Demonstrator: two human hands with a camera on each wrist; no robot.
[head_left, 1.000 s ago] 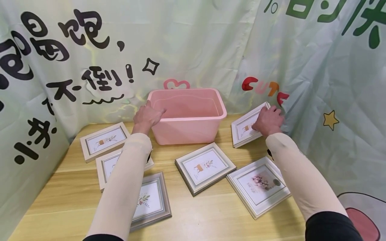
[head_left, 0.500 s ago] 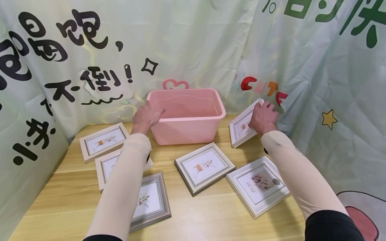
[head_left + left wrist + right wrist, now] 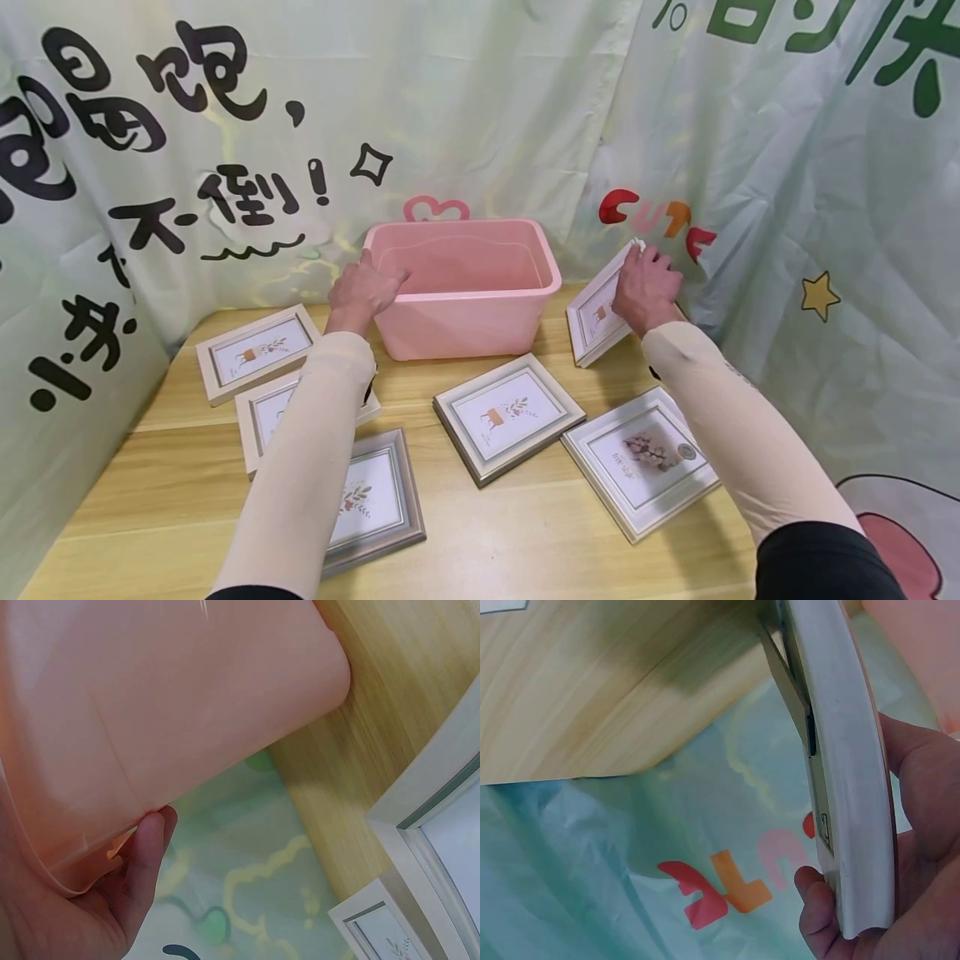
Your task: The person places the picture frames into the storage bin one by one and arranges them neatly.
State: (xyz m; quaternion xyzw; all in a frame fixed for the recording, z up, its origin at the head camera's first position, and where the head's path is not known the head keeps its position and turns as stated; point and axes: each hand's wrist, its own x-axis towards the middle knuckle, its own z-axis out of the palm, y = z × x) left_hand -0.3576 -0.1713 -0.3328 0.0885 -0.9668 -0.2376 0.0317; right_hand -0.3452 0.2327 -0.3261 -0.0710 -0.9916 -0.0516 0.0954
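Observation:
At the back of the table stands a pink plastic bin (image 3: 472, 327), its inside bare where it shows. My left hand (image 3: 362, 293) grips the bin's left rim, and the left wrist view has its fingertips (image 3: 154, 840) curled against the wall. To the right of the bin, my right hand (image 3: 648, 290) holds a white picture frame (image 3: 598, 321) by its upper right edge. This frame is tilted up, with its lower corner close over the table. In the right wrist view its back faces left, and a support leg (image 3: 787, 682) sticks out slightly.
Picture frames lie face up on the wooden table (image 3: 510, 550): a beige one (image 3: 225, 379) at far left, another (image 3: 253, 425) and a grey one (image 3: 416, 508) partly under my left arm, a silver one (image 3: 487, 467) in the middle, a white one (image 3: 637, 508) at right. A printed curtain (image 3: 480, 108) hangs behind.
My right hand has moved a little left, tilting the white picture frame more upright. The left hand stays on the bin's rim.

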